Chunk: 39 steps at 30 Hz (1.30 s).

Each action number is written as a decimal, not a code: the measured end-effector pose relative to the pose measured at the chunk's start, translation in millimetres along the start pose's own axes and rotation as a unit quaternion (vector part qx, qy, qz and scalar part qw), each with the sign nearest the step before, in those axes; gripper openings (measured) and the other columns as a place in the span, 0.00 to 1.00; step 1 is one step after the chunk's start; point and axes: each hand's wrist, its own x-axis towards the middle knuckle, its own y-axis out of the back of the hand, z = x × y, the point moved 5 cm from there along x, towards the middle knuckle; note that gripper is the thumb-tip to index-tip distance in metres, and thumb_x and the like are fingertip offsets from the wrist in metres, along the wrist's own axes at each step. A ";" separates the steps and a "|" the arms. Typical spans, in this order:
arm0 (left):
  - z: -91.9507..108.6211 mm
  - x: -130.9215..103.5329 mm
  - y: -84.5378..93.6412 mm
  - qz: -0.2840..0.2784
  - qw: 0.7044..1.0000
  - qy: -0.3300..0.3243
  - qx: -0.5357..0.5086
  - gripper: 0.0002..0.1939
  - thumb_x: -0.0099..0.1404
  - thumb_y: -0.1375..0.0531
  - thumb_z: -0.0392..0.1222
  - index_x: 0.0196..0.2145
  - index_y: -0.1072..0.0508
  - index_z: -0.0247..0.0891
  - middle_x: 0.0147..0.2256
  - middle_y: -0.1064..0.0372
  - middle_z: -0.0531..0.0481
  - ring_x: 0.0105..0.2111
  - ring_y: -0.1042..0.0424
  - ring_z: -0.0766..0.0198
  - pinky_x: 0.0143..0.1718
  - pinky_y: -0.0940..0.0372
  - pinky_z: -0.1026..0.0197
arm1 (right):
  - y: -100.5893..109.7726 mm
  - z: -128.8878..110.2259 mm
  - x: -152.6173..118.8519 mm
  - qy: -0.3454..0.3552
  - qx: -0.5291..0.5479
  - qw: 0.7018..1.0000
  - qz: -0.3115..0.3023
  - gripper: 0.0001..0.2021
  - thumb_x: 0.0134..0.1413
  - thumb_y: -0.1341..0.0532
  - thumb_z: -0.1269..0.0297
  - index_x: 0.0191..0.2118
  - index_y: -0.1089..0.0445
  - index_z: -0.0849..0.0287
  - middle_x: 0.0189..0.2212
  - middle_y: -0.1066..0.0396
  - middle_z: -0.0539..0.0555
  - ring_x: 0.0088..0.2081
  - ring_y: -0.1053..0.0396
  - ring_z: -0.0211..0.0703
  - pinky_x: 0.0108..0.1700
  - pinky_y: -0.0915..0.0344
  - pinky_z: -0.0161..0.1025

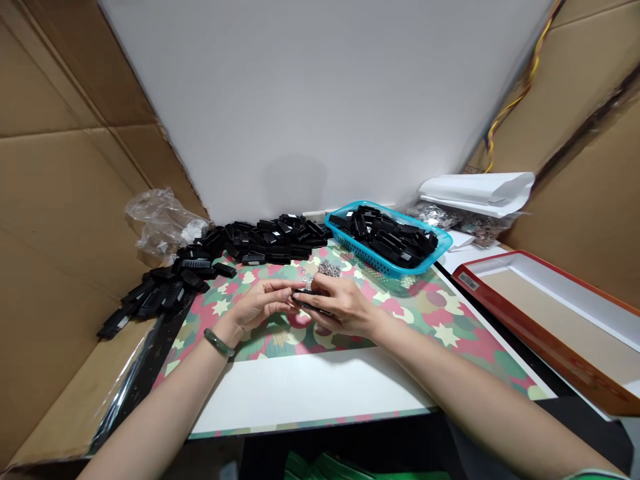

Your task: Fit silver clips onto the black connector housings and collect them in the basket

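Note:
Between my two hands, over the patterned mat (445,303), is a small black part (313,300). My right hand (343,303) has its fingers wrapped round it. My left hand (265,303), with a green bangle on the wrist, pinches the part's left end between thumb and fingertips. Just behind my right hand lies a small heap of shiny metal pieces (330,268). A large pile of black parts (265,240) spreads over the back and left of the mat. More black parts fill a blue basket (373,261) at the back right.
An open red box (530,337) rests at the right. Behind it are bags of small pieces (435,215) and folded white paper (480,190). Clear plastic (160,220) sits at the back left. Cardboard walls (60,220) flank both sides, with a pale panel behind.

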 end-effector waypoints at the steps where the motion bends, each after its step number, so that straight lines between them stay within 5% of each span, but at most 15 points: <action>1: 0.0 -0.2 0.8 -0.004 1.000 0.009 -0.011 0.18 0.54 0.28 0.42 0.43 0.19 0.36 0.39 0.21 0.40 0.36 0.22 0.58 0.40 0.28 0.59 | -0.3 -2.1 0.6 0.010 -0.010 1.000 -0.002 0.12 0.64 0.44 0.66 0.50 0.28 0.56 0.29 0.39 0.51 0.27 0.43 0.37 0.27 0.43 0.34; 9: -0.6 -2.5 13.1 0.016 0.997 0.079 -0.008 0.26 0.47 0.25 0.39 0.45 0.21 0.34 0.34 0.22 0.43 0.33 0.23 0.61 0.41 0.29 0.56 | -4.3 -12.2 4.6 0.064 -0.057 0.996 -0.018 0.15 0.68 0.45 0.63 0.57 0.34 0.56 0.29 0.40 0.50 0.29 0.42 0.37 0.29 0.40 0.35; 20: -6.1 -2.7 19.0 0.038 0.997 0.063 -0.029 0.26 0.47 0.25 0.35 0.45 0.22 0.31 0.29 0.23 0.45 0.31 0.23 0.60 0.39 0.29 0.56 | -11.2 -12.9 2.5 0.072 -0.058 0.992 -0.089 0.15 0.67 0.48 0.69 0.56 0.33 0.60 0.30 0.38 0.52 0.29 0.42 0.39 0.29 0.38 0.36; 23: -6.2 -1.5 21.2 0.053 0.996 0.064 -0.025 0.26 0.45 0.24 0.36 0.43 0.22 0.31 0.29 0.23 0.45 0.30 0.24 0.61 0.37 0.29 0.57 | -17.1 -5.1 -3.2 0.041 -0.010 0.995 -0.088 0.16 0.68 0.47 0.69 0.57 0.33 0.57 0.31 0.38 0.52 0.30 0.40 0.38 0.30 0.37 0.35; 26: -0.2 -1.4 21.3 0.072 0.996 0.041 -0.017 0.25 0.45 0.23 0.40 0.41 0.21 0.32 0.26 0.25 0.48 0.27 0.26 0.64 0.35 0.29 0.59 | -16.1 9.2 -5.6 -0.071 0.123 0.990 -0.017 0.15 0.67 0.45 0.65 0.55 0.30 0.54 0.33 0.35 0.53 0.32 0.37 0.38 0.33 0.35 0.37; 29: 11.9 -2.7 15.5 0.062 0.998 -0.021 0.005 0.23 0.50 0.27 0.50 0.41 0.21 0.34 0.26 0.26 0.48 0.28 0.25 0.63 0.37 0.28 0.57 | -17.5 24.8 -8.8 -0.253 0.287 0.923 0.036 0.14 0.63 0.40 0.58 0.52 0.27 0.55 0.33 0.31 0.53 0.29 0.34 0.39 0.32 0.33 0.37; 32: 20.5 -5.1 9.5 0.077 0.993 -0.076 0.052 0.22 0.53 0.29 0.52 0.42 0.20 0.35 0.31 0.25 0.47 0.32 0.24 0.61 0.38 0.29 0.57 | -28.0 26.8 -12.4 -0.387 0.425 0.818 -0.008 0.16 0.61 0.40 0.51 0.43 0.25 0.58 0.25 0.31 0.50 0.20 0.37 0.35 0.22 0.39 0.33; 34: 20.3 -5.8 6.1 0.096 0.989 -0.084 0.075 0.23 0.52 0.28 0.51 0.42 0.20 0.37 0.32 0.24 0.47 0.32 0.24 0.62 0.37 0.29 0.58 | -32.1 24.5 -13.1 -0.427 0.471 0.772 -0.027 0.18 0.59 0.40 0.47 0.35 0.26 0.59 0.19 0.35 0.47 0.16 0.40 0.33 0.17 0.44 0.32; 39: 10.6 -4.3 3.7 0.152 0.983 -0.074 0.066 0.21 0.50 0.27 0.51 0.39 0.18 0.37 0.29 0.24 0.47 0.28 0.26 0.65 0.34 0.30 0.62 | -36.7 24.4 -14.4 -0.464 0.515 0.721 -0.017 0.22 0.57 0.40 0.44 0.27 0.31 0.61 0.20 0.33 0.49 0.14 0.45 0.29 0.15 0.52 0.30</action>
